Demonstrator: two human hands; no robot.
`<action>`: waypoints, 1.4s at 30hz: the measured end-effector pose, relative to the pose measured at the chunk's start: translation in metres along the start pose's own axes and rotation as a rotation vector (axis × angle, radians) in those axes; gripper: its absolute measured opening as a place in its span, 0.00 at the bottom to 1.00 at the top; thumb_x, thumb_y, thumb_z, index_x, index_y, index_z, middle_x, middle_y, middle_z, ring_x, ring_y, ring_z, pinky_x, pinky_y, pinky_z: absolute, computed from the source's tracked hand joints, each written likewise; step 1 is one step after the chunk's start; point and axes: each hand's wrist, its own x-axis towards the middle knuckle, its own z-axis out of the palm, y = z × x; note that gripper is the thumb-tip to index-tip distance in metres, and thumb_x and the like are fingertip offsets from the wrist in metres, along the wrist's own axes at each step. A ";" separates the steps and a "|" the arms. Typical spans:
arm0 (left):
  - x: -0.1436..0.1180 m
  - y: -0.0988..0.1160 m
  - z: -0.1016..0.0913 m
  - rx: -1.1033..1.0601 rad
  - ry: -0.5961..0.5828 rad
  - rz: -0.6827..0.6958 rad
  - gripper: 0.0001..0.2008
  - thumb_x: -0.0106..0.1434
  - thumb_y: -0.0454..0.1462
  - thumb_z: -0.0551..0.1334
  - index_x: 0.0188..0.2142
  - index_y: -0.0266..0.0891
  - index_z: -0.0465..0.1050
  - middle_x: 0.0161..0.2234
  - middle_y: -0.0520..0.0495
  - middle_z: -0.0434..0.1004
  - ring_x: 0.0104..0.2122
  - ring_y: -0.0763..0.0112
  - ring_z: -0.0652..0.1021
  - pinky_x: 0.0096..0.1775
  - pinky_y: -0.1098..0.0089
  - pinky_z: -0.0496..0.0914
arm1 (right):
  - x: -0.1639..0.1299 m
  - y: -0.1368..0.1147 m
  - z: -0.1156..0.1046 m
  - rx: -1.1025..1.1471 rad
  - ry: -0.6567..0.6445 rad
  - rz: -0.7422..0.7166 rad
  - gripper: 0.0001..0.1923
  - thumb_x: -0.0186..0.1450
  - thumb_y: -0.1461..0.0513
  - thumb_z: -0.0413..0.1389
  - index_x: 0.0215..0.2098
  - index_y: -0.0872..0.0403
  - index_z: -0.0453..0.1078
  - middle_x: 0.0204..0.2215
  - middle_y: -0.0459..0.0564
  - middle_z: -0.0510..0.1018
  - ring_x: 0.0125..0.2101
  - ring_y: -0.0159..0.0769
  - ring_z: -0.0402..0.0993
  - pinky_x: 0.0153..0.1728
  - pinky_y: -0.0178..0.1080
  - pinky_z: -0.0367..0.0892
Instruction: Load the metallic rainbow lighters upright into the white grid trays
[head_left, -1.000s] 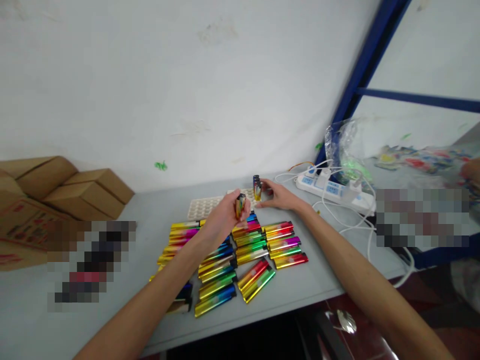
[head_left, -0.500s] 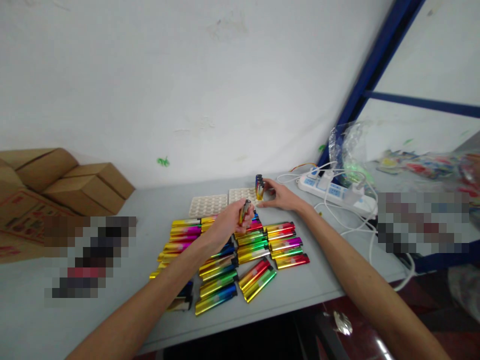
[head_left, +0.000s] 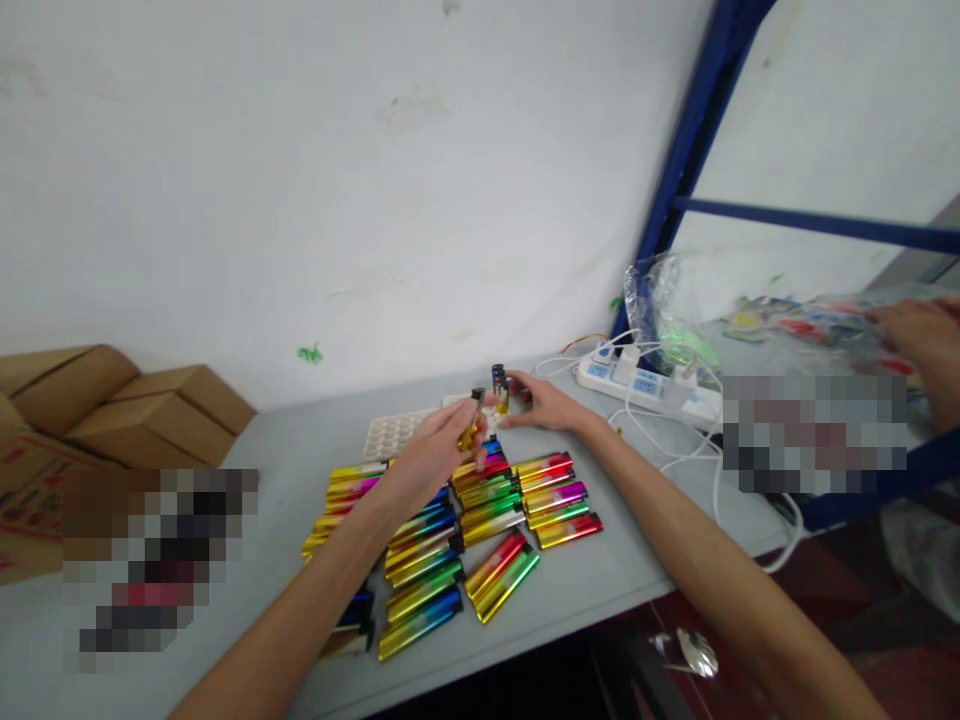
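Held lighter (head_left: 470, 425): moved closer to tray (head_left: 454, 400), gripped in your left hand (head_left: 426, 458).
Tray: upright lighters (head_left: 502, 395) at fingertips of your spread right hand (head_left: 551, 403).

- Own hands: two, a left hand (head_left: 439, 445) and a right hand (head_left: 546, 402).
- Another person's hand (head_left: 922, 335): one, at the far right.
- Lying lighters (head_left: 487, 502): at least twenty showing; the left forearm hides some, so no exact count. Two lie slanted at the front, five in the rightmost column.
- Held lighter (head_left: 471, 432): one visible in the left fingers.
- Upright lighters (head_left: 502, 395): at least two, beside the right fingers.
- Pale trays (head_left: 391, 432): two.
- Tabletop (head_left: 570, 590): one.
- Power strip (head_left: 643, 384): one.
- Plugs (head_left: 682, 388): at least two.
- Cardboard boxes (head_left: 154, 428): at least three.
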 end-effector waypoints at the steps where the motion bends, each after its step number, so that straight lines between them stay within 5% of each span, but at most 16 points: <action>1: 0.002 0.002 0.001 0.014 0.008 0.019 0.17 0.61 0.45 0.68 0.45 0.37 0.77 0.33 0.49 0.68 0.31 0.74 0.70 0.31 0.72 0.71 | 0.000 0.001 0.000 0.007 0.002 -0.005 0.48 0.51 0.52 0.71 0.65 0.54 0.59 0.48 0.56 0.76 0.45 0.45 0.73 0.47 0.47 0.69; 6: 0.019 0.007 -0.002 0.115 0.079 0.091 0.18 0.55 0.42 0.72 0.44 0.38 0.77 0.40 0.46 0.77 0.39 0.67 0.77 0.44 0.61 0.75 | 0.001 0.000 0.001 0.011 0.003 -0.038 0.48 0.51 0.52 0.71 0.65 0.54 0.58 0.49 0.56 0.76 0.45 0.44 0.74 0.48 0.48 0.69; 12: 0.047 0.001 -0.011 0.582 0.244 0.245 0.18 0.49 0.43 0.75 0.35 0.34 0.78 0.34 0.43 0.82 0.34 0.64 0.80 0.40 0.65 0.74 | 0.002 -0.004 -0.003 0.034 -0.069 -0.040 0.51 0.51 0.55 0.71 0.67 0.56 0.55 0.52 0.60 0.75 0.50 0.48 0.73 0.51 0.49 0.68; 16: 0.059 -0.006 -0.015 0.826 0.199 0.303 0.16 0.50 0.46 0.73 0.31 0.35 0.78 0.29 0.44 0.82 0.30 0.63 0.80 0.34 0.66 0.74 | 0.002 -0.003 -0.003 0.050 -0.069 -0.051 0.50 0.53 0.57 0.70 0.68 0.55 0.53 0.53 0.59 0.75 0.51 0.46 0.73 0.53 0.49 0.67; 21: 0.068 -0.012 -0.015 1.076 0.207 0.459 0.14 0.55 0.45 0.70 0.34 0.37 0.82 0.33 0.45 0.84 0.33 0.61 0.81 0.41 0.64 0.73 | 0.002 -0.001 -0.002 0.076 -0.063 -0.042 0.50 0.52 0.57 0.71 0.67 0.55 0.54 0.54 0.59 0.74 0.52 0.46 0.72 0.55 0.49 0.66; 30: 0.074 -0.012 -0.007 1.257 0.160 0.488 0.10 0.60 0.43 0.67 0.35 0.39 0.83 0.31 0.48 0.84 0.32 0.63 0.81 0.40 0.67 0.72 | 0.003 -0.005 -0.003 0.067 -0.057 -0.045 0.48 0.52 0.57 0.71 0.66 0.56 0.56 0.52 0.58 0.76 0.50 0.46 0.73 0.53 0.49 0.67; 42: 0.070 -0.022 -0.004 1.056 0.184 0.396 0.14 0.56 0.43 0.70 0.37 0.40 0.71 0.30 0.48 0.83 0.30 0.64 0.82 0.35 0.67 0.71 | 0.004 0.002 -0.002 0.034 -0.051 -0.048 0.48 0.52 0.57 0.70 0.66 0.56 0.56 0.50 0.58 0.76 0.48 0.45 0.73 0.51 0.48 0.67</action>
